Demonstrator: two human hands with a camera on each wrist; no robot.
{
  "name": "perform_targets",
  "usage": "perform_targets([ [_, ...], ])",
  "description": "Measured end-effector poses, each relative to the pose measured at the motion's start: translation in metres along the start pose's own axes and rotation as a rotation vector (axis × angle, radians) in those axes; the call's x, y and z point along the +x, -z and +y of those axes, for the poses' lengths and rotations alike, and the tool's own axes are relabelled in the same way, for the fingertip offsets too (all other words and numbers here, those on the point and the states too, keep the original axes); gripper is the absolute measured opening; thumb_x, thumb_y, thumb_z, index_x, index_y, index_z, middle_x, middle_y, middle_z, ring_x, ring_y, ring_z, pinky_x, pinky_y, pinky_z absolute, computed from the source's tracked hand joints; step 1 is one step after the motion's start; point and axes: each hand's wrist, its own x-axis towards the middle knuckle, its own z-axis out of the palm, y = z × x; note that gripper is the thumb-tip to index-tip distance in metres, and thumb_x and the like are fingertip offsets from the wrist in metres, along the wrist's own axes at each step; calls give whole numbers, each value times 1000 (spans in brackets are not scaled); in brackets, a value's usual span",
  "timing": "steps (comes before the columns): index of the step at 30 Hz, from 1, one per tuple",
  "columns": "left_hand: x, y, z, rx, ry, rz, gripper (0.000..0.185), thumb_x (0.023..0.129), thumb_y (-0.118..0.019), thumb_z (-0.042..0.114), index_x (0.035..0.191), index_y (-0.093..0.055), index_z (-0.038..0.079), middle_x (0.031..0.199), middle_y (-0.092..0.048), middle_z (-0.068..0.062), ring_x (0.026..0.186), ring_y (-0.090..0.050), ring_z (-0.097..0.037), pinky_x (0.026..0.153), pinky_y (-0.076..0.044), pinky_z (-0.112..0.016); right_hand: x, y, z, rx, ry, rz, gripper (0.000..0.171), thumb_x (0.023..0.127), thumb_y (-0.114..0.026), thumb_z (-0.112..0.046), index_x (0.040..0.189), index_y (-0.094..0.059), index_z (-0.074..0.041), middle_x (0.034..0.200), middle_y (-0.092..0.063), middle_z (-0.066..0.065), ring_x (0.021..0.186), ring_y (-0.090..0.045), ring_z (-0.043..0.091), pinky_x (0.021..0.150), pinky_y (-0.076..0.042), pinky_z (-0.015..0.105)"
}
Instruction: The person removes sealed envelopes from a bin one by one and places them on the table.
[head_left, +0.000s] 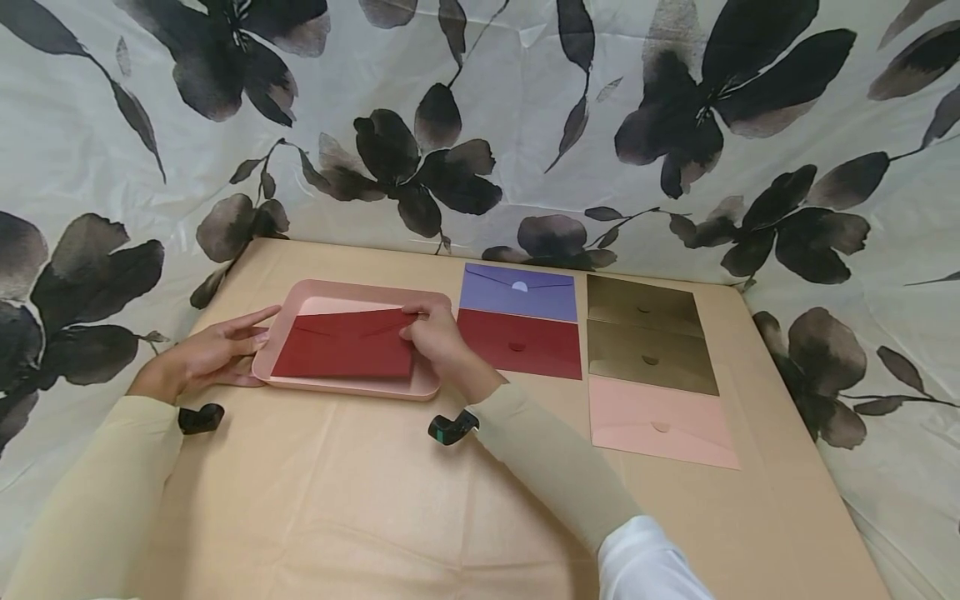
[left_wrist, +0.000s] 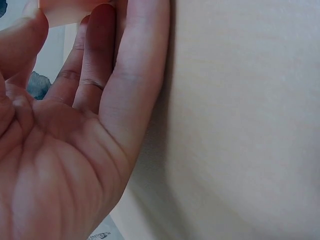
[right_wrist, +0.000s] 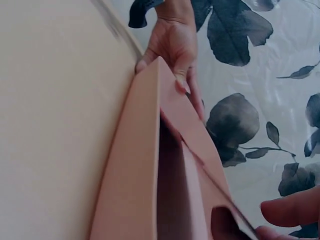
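A pink rectangular tray (head_left: 330, 387) rests on the beige tabletop, left of centre. My left hand (head_left: 213, 354) holds its left end, the thumb at the rim and the other fingers spread around the outside; the left wrist view shows the tray's corner (left_wrist: 65, 11) between thumb and fingers. A red envelope (head_left: 341, 350) lies lengthwise over the tray. With thumb and fingers my right hand (head_left: 438, 342) pinches this envelope near its upper right corner. In the right wrist view the envelope looks tilted, a dark gap showing between it and the tray wall (right_wrist: 130, 165).
Right of the tray, envelopes lie in two columns: a purple one (head_left: 517, 292) above a dark red one (head_left: 517, 343), then two gold ones (head_left: 641, 304) above a pink one (head_left: 660, 421). Floral cloth (head_left: 555, 192) surrounds the tabletop (head_left: 360, 492) at the back and sides.
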Motion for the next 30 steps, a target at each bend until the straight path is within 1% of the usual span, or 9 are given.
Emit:
perform_targets([
  [2,0,-1,0,4,0,1,73,110,-52,31,166,-7,44,169,-18,-17,108,-64,3,96,-61,-52,-1,-3,3,3,15,-18,47,88,-59,16,133,-65,1,134,-67,20,106,-66,21,87,-55,25],
  [7,0,-2,1,12,-1,2,74,110,-52,30,166,-6,44,169,-19,-17,108,-64,1,96,-61,-51,-7,-5,8,-9,29,-61,51,86,-64,16,133,-66,-4,127,-69,18,98,-67,21,83,-63,32],
  [9,0,-2,1,10,3,10,74,109,-53,31,166,-8,45,163,-30,-11,108,-65,0,96,-61,-51,-9,-5,9,-10,30,-72,52,85,-65,16,133,-66,-5,125,-69,18,97,-67,20,82,-64,34],
  [11,0,-1,2,10,5,16,73,109,-53,30,166,-9,45,154,-39,-1,109,-66,-2,96,-61,-51,-11,-5,9,3,33,-80,52,84,-66,18,132,-66,-5,125,-69,18,97,-68,21,82,-65,36],
  [14,0,-1,2,7,7,19,73,108,-54,31,166,-10,45,140,-45,12,108,-67,-3,95,-61,-51,-13,-5,8,18,44,-81,52,84,-66,19,130,-67,-5,125,-70,17,99,-68,21,83,-65,36],
  [19,0,0,1,-6,0,3,74,108,-55,31,166,-10,44,137,-45,12,109,-67,-4,96,-61,-53,-15,-3,6,30,52,-81,53,82,-66,20,129,-68,-5,124,-71,17,97,-69,22,79,-65,37],
  [26,-1,0,1,-15,-9,-9,75,109,-54,31,167,-8,42,126,-54,24,108,-68,-3,95,-61,-53,-18,5,5,59,37,-78,52,84,-65,19,127,-69,-10,125,-72,13,101,-70,22,83,-64,37],
  [28,-2,-1,1,-18,-5,-5,75,108,-55,31,166,-9,43,128,-54,23,108,-68,-3,95,-61,-53,-19,7,5,58,39,-71,52,83,-65,19,126,-70,-10,124,-73,13,101,-71,22,83,-64,37],
  [30,-2,-1,1,-16,-1,2,76,108,-55,32,167,-9,42,136,-51,16,109,-68,-5,95,-61,-52,-20,10,4,56,43,-74,52,83,-65,20,126,-70,-10,124,-74,14,99,-71,21,82,-64,36],
])
